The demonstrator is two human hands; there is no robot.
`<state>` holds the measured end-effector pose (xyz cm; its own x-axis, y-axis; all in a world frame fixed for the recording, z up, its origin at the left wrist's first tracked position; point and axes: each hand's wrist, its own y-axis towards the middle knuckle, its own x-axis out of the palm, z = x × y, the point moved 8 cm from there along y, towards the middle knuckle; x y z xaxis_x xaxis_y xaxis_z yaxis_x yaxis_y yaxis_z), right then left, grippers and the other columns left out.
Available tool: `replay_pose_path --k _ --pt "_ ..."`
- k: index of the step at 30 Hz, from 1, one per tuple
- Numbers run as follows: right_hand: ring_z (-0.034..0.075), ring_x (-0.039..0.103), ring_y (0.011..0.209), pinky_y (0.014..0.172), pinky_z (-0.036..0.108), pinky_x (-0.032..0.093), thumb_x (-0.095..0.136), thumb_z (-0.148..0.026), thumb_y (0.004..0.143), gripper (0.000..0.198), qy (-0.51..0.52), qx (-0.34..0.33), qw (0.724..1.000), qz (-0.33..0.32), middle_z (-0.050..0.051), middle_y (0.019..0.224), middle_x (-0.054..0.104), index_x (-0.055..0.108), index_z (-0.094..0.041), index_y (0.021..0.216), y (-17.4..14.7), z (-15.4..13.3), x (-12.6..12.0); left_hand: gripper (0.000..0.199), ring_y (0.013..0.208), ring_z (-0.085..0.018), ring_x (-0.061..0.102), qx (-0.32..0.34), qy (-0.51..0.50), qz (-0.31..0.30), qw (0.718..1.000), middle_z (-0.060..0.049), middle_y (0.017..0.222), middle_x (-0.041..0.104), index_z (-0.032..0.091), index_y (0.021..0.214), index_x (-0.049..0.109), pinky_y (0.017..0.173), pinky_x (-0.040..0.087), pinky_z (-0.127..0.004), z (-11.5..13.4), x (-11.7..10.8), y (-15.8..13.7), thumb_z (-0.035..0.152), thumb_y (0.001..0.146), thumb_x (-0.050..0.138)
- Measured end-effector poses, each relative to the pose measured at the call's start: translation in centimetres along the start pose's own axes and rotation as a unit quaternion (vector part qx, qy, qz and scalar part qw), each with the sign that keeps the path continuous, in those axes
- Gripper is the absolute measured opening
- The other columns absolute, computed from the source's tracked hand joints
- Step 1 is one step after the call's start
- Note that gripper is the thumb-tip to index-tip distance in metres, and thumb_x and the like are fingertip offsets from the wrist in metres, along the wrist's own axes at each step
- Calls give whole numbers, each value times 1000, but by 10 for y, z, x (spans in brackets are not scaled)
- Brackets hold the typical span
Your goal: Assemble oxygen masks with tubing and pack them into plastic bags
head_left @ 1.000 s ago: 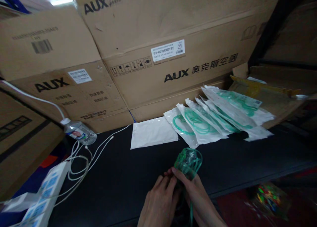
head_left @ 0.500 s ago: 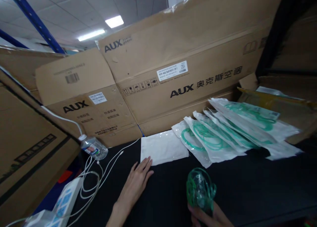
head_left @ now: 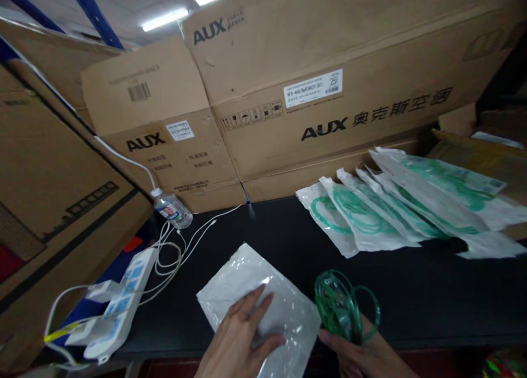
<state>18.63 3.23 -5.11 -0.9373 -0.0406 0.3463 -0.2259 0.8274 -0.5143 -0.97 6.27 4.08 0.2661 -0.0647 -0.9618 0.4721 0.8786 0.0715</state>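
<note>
My left hand [head_left: 247, 328] lies on a flat white-and-clear plastic pouch [head_left: 288, 312], palm down with its fingers spread. The pouch rests at an angle near the front of the black table. My right hand [head_left: 358, 350] is closed around a green oxygen mask with coiled tubing [head_left: 340, 306], just right of the pouch. The fingers of that hand are partly hidden behind the coils. Further back on the right, several white pouches with green tubing [head_left: 370, 218] lie overlapping in a row.
Cardboard boxes [head_left: 263, 147] wall off the back and left. A plastic bottle [head_left: 175, 209] stands tilted in the left corner, beside white cables [head_left: 181, 257]. At the front left lies a power strip [head_left: 127, 295] with plugs in it. The table's front edge [head_left: 453, 342] runs below.
The flat pouch has come from the back of the table toward me and turned, with my left hand on it. My right hand still holds the green mask. The view has shifted.
</note>
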Motion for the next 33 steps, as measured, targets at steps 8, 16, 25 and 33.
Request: replay_pose_path --k 8,16,25,33 --pt "6 38 30 41 19 32 73 -80 71 62 -90 -38 995 23 -10 33 46 58 -20 82 -7 8 -8 111 155 -39 20 14 -7 -84 996 -19 170 17 21 163 29 122 29 -66 16 37 2 44 71 87" --pt "7 41 33 37 18 28 76 -72 74 62 -99 -64 991 67 -7 43 55 69 -18 103 -19 3 -6 92 152 -39 34 64 -8 -60 996 -18 165 35 18 153 48 122 28 -65 44 31 24 27 68 81" --pt "8 41 33 37 19 31 78 -67 74 71 -102 -66 986 113 -7 42 54 70 -16 123 -30 2 -18 31 111 -26 76 157 5 30 987 -13 123 78 9 122 72 91 65 -34 64 22 7 10 98 53" --pt "17 59 42 40 26 48 93 -54 61 47 -30 -50 994 92 3 59 72 83 -26 97 -29 6 -20 41 137 -21 59 112 -55 27 992 -9 147 64 19 141 61 113 51 -35 39 6 17 14 103 49"
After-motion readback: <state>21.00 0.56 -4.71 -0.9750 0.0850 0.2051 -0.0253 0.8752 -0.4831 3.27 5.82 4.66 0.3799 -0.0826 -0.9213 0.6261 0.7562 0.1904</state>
